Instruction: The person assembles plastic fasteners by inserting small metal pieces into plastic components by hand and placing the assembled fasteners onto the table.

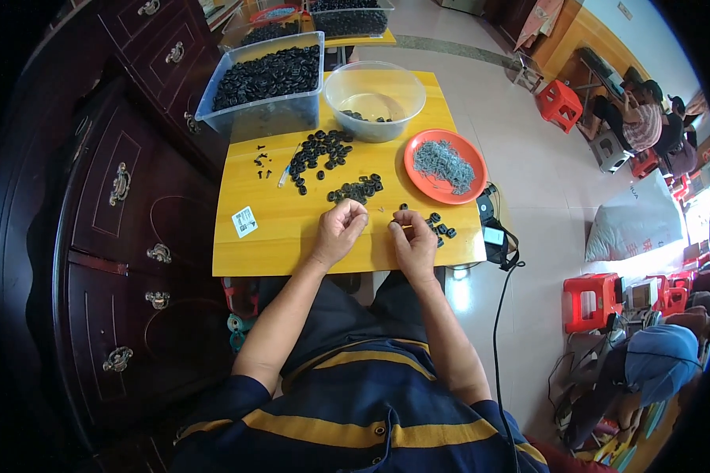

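Observation:
My left hand (341, 231) is over the near part of the yellow table (284, 248), fingers curled in with thumb and forefinger together. Just beyond it lies a small heap of black plastic pieces (356, 190). Facing it across a narrow gap is my right hand (415, 246), its fingers bent and the thumb pressed to them. Anything in either pinch is too small or hidden to make out. Several black pieces (442, 229) lie beside the right hand. An orange-red plate (472, 191) of small grey metal pieces (443, 163) stands beyond that hand.
A blue-tinted bin (268, 118) full of black parts and a clear round tub (376, 126) stand at the back. A looser black pile (320, 154) lies before them. A dark cabinet (134, 236) borders the left; a black cable (497, 331) hangs right. Other people sit farther right.

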A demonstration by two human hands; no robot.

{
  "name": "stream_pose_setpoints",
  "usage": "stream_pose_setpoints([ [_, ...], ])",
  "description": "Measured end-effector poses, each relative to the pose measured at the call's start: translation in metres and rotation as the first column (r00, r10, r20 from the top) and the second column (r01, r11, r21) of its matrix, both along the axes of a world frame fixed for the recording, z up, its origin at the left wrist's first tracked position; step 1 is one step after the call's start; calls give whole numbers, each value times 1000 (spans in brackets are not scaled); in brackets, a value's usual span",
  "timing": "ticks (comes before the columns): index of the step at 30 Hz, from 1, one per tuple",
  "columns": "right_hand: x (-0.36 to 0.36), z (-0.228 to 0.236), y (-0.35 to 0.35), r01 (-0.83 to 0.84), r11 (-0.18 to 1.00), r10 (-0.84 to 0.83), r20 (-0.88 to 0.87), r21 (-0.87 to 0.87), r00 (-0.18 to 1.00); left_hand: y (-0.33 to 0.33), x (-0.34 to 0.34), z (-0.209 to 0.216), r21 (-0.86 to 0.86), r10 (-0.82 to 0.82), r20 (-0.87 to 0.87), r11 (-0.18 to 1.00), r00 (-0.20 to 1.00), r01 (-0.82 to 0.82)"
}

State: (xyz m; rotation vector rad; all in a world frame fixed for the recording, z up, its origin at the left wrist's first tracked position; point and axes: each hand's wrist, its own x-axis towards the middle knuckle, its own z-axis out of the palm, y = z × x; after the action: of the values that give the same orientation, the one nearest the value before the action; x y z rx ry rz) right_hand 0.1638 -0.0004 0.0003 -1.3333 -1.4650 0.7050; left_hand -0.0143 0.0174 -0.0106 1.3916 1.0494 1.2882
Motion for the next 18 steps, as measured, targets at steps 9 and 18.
stream_pose_setpoints([
  [9,-2,-17,-2,-122,982,72,-313,-143,947,-3,6,5,43,-37,-119,998,992,42],
  [18,-2,-17,-4,-149,975,91,-317,-164,944,-5,10,8,37,-34,-189,998,981,41],
])
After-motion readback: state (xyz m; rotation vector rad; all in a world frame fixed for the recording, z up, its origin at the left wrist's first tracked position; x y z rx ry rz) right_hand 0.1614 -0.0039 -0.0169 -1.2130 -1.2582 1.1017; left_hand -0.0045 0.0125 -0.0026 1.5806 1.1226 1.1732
